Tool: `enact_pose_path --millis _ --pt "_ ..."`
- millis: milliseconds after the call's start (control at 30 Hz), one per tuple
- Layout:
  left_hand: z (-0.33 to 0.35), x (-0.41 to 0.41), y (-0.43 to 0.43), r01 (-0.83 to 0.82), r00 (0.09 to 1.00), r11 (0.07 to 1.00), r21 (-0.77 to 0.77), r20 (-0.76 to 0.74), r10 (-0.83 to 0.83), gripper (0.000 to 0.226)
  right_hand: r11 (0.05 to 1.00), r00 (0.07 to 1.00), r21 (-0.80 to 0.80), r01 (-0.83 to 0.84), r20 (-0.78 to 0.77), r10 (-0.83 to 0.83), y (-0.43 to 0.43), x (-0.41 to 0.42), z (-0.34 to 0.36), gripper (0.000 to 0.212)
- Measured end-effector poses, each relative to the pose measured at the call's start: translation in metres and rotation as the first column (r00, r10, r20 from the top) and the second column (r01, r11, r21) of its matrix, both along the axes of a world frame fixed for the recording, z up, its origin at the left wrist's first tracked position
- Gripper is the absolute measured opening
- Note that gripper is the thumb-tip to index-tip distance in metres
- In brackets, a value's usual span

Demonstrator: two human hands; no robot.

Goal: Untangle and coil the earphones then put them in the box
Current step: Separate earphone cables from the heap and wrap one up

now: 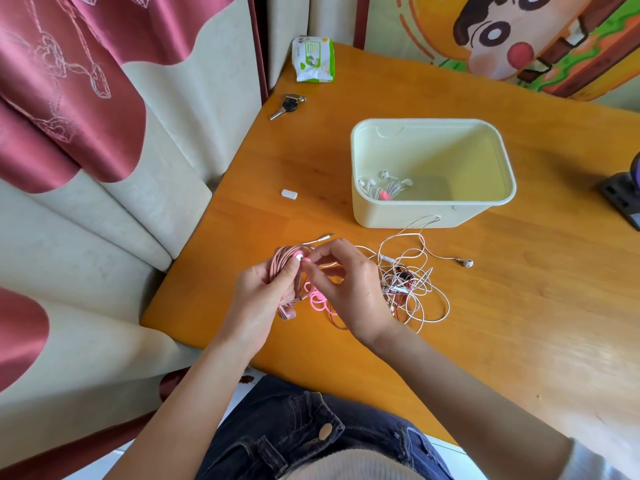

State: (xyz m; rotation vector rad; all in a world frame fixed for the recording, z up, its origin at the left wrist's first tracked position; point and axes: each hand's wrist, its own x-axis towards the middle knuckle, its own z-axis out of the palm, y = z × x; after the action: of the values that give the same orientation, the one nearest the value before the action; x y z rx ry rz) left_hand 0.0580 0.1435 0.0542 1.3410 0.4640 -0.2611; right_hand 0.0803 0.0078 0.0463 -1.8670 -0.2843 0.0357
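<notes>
We see the left hand (pixel 266 289) curled round a dusty-pink coil (pixel 281 258) of earphone cable, thumb laid across the loops; the coil stands up out of the fist, and one pink bud hangs below the palm. The right hand (pixel 346 285) meets it from the other side. Its thumb and forefinger pinch a small pink bud (pixel 300 258) at the top of the coil, the other fingers loosely bent. So both hands are closed on the same earphones, just above the table (pixel 519 306) near its front edge.

Under the right hand lies a bright pink cord (pixel 317 301), looped on the wood. Just right of that hand sits a tangle (pixel 412 282) of white and reddish cable, touching the table. One white strand runs out to a loose earbud (pixel 465 262), and another ends in a plug (pixel 325 236) just beyond the fingers.

The box (pixel 415 214) stands open behind the tangle, a white loop touching its front wall. Inside it, in the near left corner, lie coiled white earphones (pixel 386 188).

Farther left are a white cap (pixel 289 194), a key (pixel 287 106) and a wipes pack (pixel 313 59).
</notes>
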Motion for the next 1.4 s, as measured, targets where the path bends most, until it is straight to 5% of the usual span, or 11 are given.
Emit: enact_pose_path --millis 133,300,500,600,700,933,1100,1400 --pt "-0.002 0.0 0.003 -0.016 1.0 0.999 0.04 0.01 0.016 0.029 0.999 0.999 -0.046 0.006 0.053 -0.004 -0.003 0.001 -0.001 0.007" --pt "-0.005 0.001 0.009 -0.05 0.999 0.997 0.064 -0.008 0.051 0.046 0.99 0.983 -0.139 -0.037 0.172 0.061 -0.004 0.005 -0.004 0.018" --pt "-0.004 0.001 0.013 -0.005 1.0 0.998 0.063 -0.025 0.007 0.051 0.997 0.974 -0.071 -0.043 0.218 0.058 -0.006 0.006 -0.005 0.014" --pt "-0.002 0.001 0.014 0.033 0.998 0.998 0.048 -0.05 -0.031 0.034 0.997 0.97 -0.062 -0.048 0.234 0.061 -0.006 0.003 -0.004 0.014" --pt "-0.004 0.001 0.015 0.011 0.998 0.999 0.031 -0.058 -0.009 0.051 0.997 0.975 -0.054 -0.06 0.211 0.07 -0.006 0.003 -0.001 0.013" --pt "0.003 0.001 0.008 0.008 0.997 1.0 -0.006 -0.073 -0.008 0.027 0.999 0.961 -0.046 -0.019 0.275 0.031 -0.007 0.002 -0.002 0.01" --pt "0.002 -0.001 0.005 -0.019 0.998 1.0 -0.009 -0.066 0.019 0.042 0.999 0.955 -0.037 0.011 0.298 0.001 -0.007 0.001 -0.003 0.009" --pt "0.005 -0.003 0.002 -0.047 0.995 0.999 -0.005 -0.085 0.047 0.032 0.999 0.956 -0.02 0.049 0.292 -0.041 -0.005 -0.001 -0.002 0.01"
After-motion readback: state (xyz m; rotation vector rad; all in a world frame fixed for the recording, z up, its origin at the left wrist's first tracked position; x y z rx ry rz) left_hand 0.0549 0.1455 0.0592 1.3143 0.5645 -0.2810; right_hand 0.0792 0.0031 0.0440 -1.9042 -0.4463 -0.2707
